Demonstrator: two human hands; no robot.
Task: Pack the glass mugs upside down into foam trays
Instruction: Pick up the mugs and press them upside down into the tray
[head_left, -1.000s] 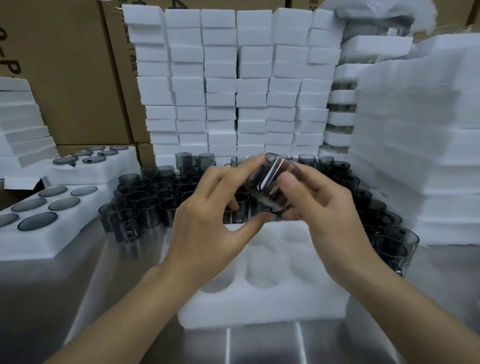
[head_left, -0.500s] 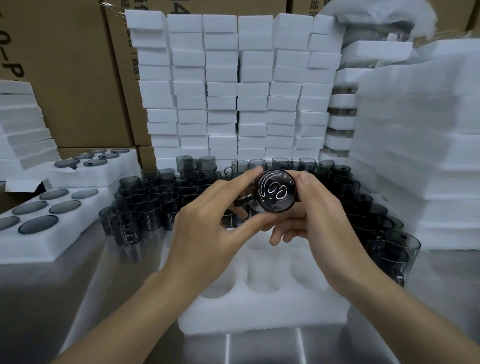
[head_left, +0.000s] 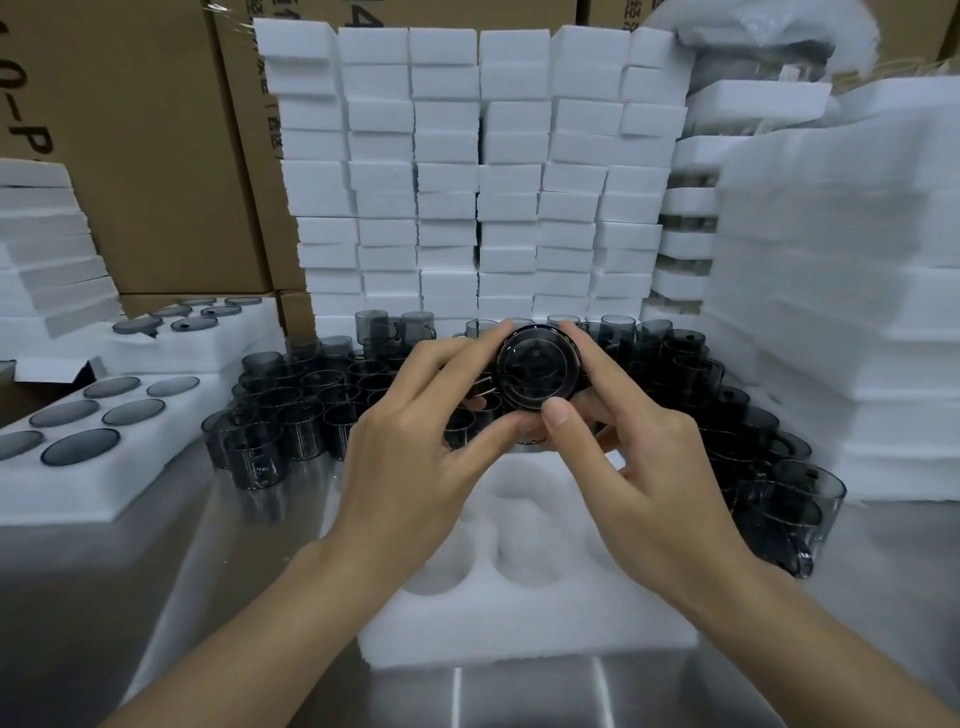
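Pinching one glass mug (head_left: 537, 369) between the fingertips of left hand (head_left: 415, 467) and right hand (head_left: 649, 478), base toward the camera, above the far end of the near foam tray (head_left: 519, 623), probably inspecting and turning it mouth-down for a pocket.

Two hands, the left hand (head_left: 415, 467) and the right hand (head_left: 654, 478), hold one mug (head_left: 537, 369) at the centre of the frame, above one empty foam tray (head_left: 519, 623). At the frame's left lie two filled trays, the near tray (head_left: 104, 488) showing six mug bottoms and the far tray (head_left: 249, 338) about six more. Loose mugs (head_left: 260, 452) across the middle are too many to count, dozens at least, before six columns of foam blocks (head_left: 447, 156).
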